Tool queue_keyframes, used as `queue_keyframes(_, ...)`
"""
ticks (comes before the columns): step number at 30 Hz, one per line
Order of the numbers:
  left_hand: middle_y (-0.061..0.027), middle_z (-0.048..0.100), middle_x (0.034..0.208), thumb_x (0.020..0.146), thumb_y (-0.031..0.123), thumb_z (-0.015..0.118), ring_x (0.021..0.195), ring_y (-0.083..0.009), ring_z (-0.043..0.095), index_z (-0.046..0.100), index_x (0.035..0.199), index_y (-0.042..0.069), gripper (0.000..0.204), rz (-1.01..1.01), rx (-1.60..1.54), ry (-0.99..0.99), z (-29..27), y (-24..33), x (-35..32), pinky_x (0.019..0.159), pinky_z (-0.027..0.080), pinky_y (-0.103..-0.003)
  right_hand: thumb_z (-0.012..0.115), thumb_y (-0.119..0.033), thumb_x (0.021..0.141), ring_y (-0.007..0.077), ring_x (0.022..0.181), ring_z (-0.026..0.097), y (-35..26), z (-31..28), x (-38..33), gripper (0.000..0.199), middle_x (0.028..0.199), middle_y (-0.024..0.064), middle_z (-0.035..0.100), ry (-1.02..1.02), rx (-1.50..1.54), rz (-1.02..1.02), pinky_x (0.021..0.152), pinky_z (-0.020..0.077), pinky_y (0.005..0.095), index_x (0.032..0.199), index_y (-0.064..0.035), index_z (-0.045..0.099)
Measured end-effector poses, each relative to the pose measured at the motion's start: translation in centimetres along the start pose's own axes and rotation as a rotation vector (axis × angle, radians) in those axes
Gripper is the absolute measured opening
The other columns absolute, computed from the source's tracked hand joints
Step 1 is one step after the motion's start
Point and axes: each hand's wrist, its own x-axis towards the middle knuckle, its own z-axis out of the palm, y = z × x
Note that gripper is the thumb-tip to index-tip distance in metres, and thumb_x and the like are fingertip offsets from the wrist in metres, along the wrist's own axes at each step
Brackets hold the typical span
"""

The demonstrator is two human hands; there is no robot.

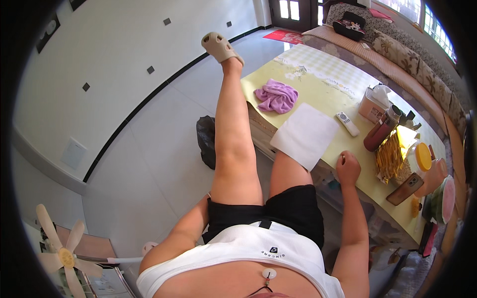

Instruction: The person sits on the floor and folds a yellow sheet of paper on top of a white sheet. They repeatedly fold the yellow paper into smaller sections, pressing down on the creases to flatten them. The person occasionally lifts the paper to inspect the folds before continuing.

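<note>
My right hand (348,168) rests as a fist at the near edge of the table (323,82). A small dark spot shows at its curled fingers; what they hold, if anything, I cannot make out. Beyond it lies a white remote control (347,124). To its left a flat white sheet (307,134) reaches past the table edge over my right knee; whether it is cloth or paper I cannot tell. A crumpled purple towel (277,96) lies farther left. My left arm (183,223) runs down beside my left thigh, which hides nearly all of that hand.
My left leg is stretched out, its foot in a beige clog (218,45). Along the table's right stand a tissue box (372,105), a dark red flask (381,130), gold packets (390,156), a yellow-lidded jar (421,158) and a phone (405,188). A fan (66,258) is at lower left.
</note>
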Motion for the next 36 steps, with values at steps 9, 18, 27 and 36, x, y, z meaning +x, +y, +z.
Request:
queue_keyframes(9, 0.003, 0.042, 0.085, 0.087, 0.013, 0.053, 0.061, -0.01, 0.034, 0.046, 0.101, 0.016, 0.016, 0.003, -0.026, -0.074, 1.2, 1.4, -0.1, 0.054, 0.031, -0.025, 0.063, -0.011, 0.085, 0.0335, 0.074, 0.065, 0.8, 0.6, -0.3, 0.003, 0.082, 0.0117, 0.065, 0.002, -0.05, -0.01, 0.064, 0.0516, 0.0443, 0.088, -0.0097, 0.064)
queue_keyframes(18, 0.0034, 0.04, 0.085, 0.086, 0.012, 0.053, 0.06, -0.0097, 0.031, 0.044, 0.1, 0.016, 0.017, -0.029, -0.028, -0.094, 2.4, -0.6, -1.5, 0.052, 0.029, -0.025, 0.062, -0.012, 0.086, 0.0338, 0.075, 0.064, 0.3, 0.6, 0.0, 0.004, 0.083, 0.011, 0.064, 0.032, -0.044, -0.032, 0.066, 0.0521, 0.0443, 0.089, -0.0103, 0.065)
queue_keyframes(27, 0.0037, 0.037, 0.084, 0.086, 0.01, 0.053, 0.059, -0.0095, 0.028, 0.042, 0.098, 0.017, 0.017, -0.057, -0.073, -0.165, 2.7, -4.3, -1.2, 0.05, 0.027, -0.025, 0.062, -0.009, 0.086, 0.0346, 0.076, 0.065, -0.4, 0.3, 0.1, 0.006, 0.084, 0.0132, 0.065, 0.018, -0.054, -0.013, 0.068, 0.0526, 0.043, 0.09, -0.0088, 0.066)
queue_keyframes(36, 0.0061, 0.044, 0.083, 0.096, 0.023, 0.055, 0.061, -0.007, 0.037, 0.047, 0.11, 0.02, 0.016, -0.085, -0.077, -0.185, 1.2, -8.9, -0.3, 0.053, 0.033, -0.023, 0.062, -0.01, 0.085, 0.0342, 0.07, 0.062, -0.7, 0.6, 0.4, 0.003, 0.078, 0.0118, 0.061, 0.063, -0.076, -0.094, 0.062, 0.0513, 0.0436, 0.087, -0.0081, 0.064)
